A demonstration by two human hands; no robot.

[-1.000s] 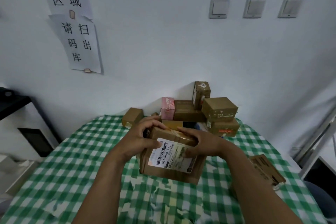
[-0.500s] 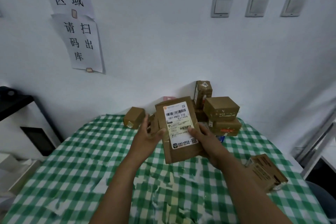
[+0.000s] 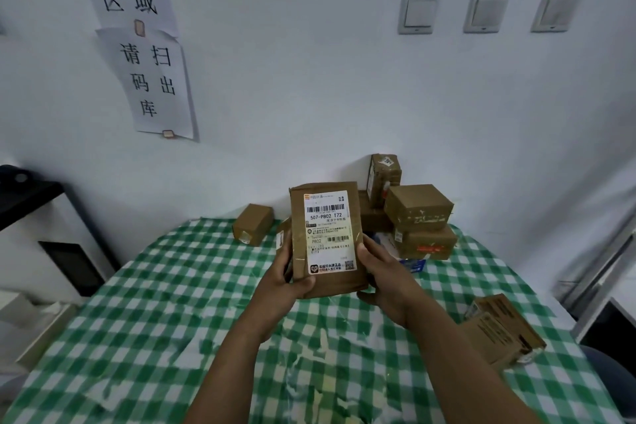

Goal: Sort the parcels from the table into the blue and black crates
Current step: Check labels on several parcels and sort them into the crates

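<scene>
The left hand point(image 3: 285, 282) and right hand point(image 3: 382, 275) each grip a lower edge of the flat brown cardboard parcel point(image 3: 327, 282), held upright above the green-and-white checked tablecloth point(image 3: 172, 286). Its smooth white printed label point(image 3: 328, 231) faces the camera, so the step is probably reading it. The next move needs a crate, and neither is in view. Taped, scuffed brown boxes point(image 3: 416, 206) are piled at one o'clock.

Three wall switches point(image 3: 418, 13); two paper signs point(image 3: 161, 79); two hands, left point(image 3: 287, 280) and right point(image 3: 382, 272); at least seven brown cardboard parcels point(image 3: 416, 206), one held, the others on the tabletop point(image 3: 172, 286).
</scene>
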